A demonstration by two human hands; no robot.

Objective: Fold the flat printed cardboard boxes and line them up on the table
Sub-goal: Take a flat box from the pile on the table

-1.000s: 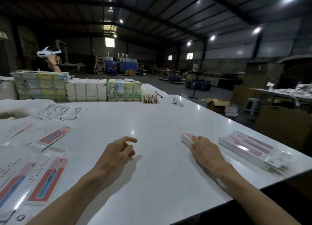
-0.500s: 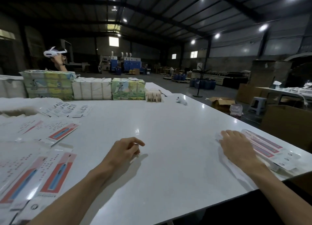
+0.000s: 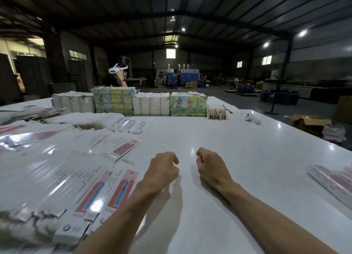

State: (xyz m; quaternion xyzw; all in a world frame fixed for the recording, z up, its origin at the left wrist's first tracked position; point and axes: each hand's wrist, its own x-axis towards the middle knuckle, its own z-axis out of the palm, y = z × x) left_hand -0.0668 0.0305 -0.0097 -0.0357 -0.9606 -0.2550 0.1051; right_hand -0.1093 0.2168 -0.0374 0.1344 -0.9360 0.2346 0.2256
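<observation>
Both hands are out over the white table (image 3: 238,139), low centre, roughly 6 o'clock of the view. The left hand (image 3: 163,169) is back-up with fingers loosely curled under and nothing in them. The right hand (image 3: 211,166) is just beside it at its 3 o'clock, with a small gap between the two. Its fingers are also loosely curled, thumb close to forefinger, and no object is gripped. Can't tell if either hand touches the tabletop; their shadows fall close under the wrists.

The flat boxes (image 3: 62,177) are unfolded, in a big loose overlapping spread from 7 to 10 o'clock. They are white with red-and-blue panels and small red print. The far-left part is smeared by glare and blur. The nearest flat ones lie right by the left forearm, at its 9 o'clock. One loose sheet (image 3: 123,149) sits at 10 o'clock of the left hand, apart from it.

The folded boxes (image 3: 335,179) are at 3 o'clock on the table's right edge, well apart from the right hand. They are long, pinkish-white and lie side by side. They are cut off by the frame, so the count is unclear.

Along the far edge, 11 to 12 o'clock, is a row of wrapped bundles (image 3: 150,106) touching side by side, some white and some green-and-yellow printed. A small tan pack (image 3: 217,111) sits at the row's right end. A white controller (image 3: 252,118) lies at 1 o'clock, apart from the pack.

A person (image 3: 119,78) stands behind the bundles at 11 o'clock, with one hand up at a white headset (image 3: 115,70). An open brown carton (image 3: 308,121) is on the floor at 2 o'clock, past the table edge.
</observation>
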